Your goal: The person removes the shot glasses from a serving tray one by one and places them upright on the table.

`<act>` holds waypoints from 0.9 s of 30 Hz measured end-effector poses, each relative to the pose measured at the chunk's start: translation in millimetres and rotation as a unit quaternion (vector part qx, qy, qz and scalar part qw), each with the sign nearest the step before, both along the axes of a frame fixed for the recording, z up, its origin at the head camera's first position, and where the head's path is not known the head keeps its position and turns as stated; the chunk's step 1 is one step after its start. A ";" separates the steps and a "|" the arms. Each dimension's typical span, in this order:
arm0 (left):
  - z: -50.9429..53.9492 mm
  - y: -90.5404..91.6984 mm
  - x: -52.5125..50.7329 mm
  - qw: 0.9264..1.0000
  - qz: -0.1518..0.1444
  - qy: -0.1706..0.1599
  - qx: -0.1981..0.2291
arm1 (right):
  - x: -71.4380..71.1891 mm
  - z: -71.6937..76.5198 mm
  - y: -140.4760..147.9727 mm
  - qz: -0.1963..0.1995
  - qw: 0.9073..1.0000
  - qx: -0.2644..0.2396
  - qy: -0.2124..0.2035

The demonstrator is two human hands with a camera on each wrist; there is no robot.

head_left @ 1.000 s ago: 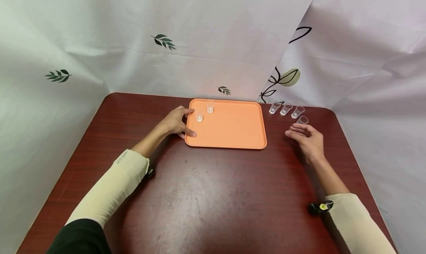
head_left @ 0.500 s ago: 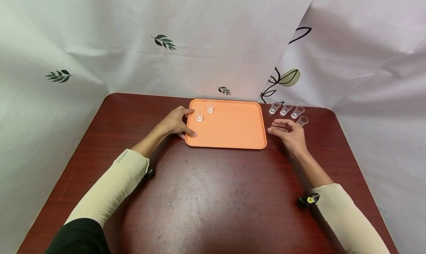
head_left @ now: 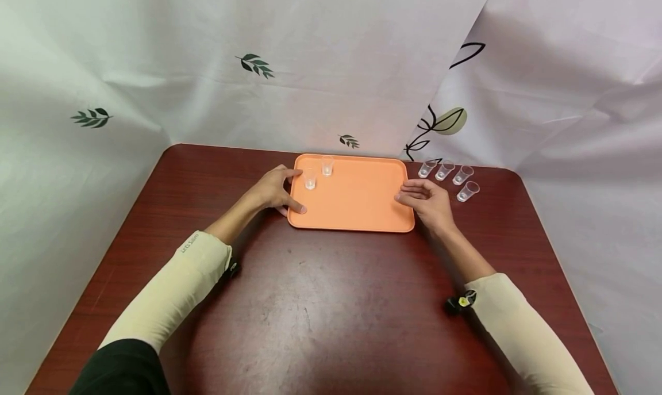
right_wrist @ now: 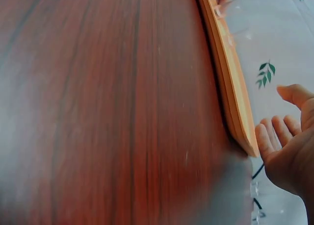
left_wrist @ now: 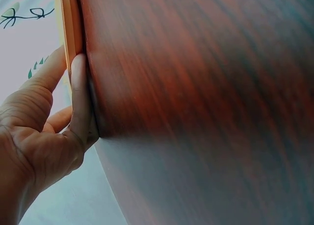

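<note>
An orange tray lies on the table, with two small clear plastic cups, one nearer and one farther back, standing near its left end. My left hand grips the tray's left edge, its thumb over the rim; in the left wrist view, fingers of this hand lie along the tray's outer side. At the opposite end is my right hand, over the right rim. The right wrist view has that hand with thumb and fingers apart and nothing between them. Whether it touches the tray, I cannot tell.
Several more clear cups stand on the table to the right of the tray, including a nearest one and a leftmost one. A white curtain with leaf prints hangs behind the dark red-brown table.
From beside the nearest right-hand cup, my right hand has moved left to the tray's right rim, carrying nothing. The left hand, tray and cups have stayed put.
</note>
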State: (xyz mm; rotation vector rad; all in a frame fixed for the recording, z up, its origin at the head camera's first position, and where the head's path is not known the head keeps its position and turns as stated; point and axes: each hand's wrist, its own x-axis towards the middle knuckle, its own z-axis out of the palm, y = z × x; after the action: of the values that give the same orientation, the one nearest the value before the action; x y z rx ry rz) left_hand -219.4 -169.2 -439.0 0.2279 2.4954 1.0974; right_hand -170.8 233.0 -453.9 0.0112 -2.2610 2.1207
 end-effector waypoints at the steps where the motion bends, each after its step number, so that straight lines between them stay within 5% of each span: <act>1: 0.2 0.2 0.1 1.000 0.000 -0.001 0.000 | -0.5 -0.5 -2.2 0.001 1.000 0.002 -0.001; 27: 3.2 -1.6 -0.1 1.000 -0.005 -0.008 0.002 | -10.4 -2.2 -53.2 0.041 0.998 0.050 -0.011</act>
State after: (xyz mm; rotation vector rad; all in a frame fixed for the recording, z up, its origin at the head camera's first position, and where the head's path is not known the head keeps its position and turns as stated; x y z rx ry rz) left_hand -219.4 -170.9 -435.8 0.2310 2.4758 1.0974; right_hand -181.2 179.8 -456.1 0.0864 -2.4176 2.0523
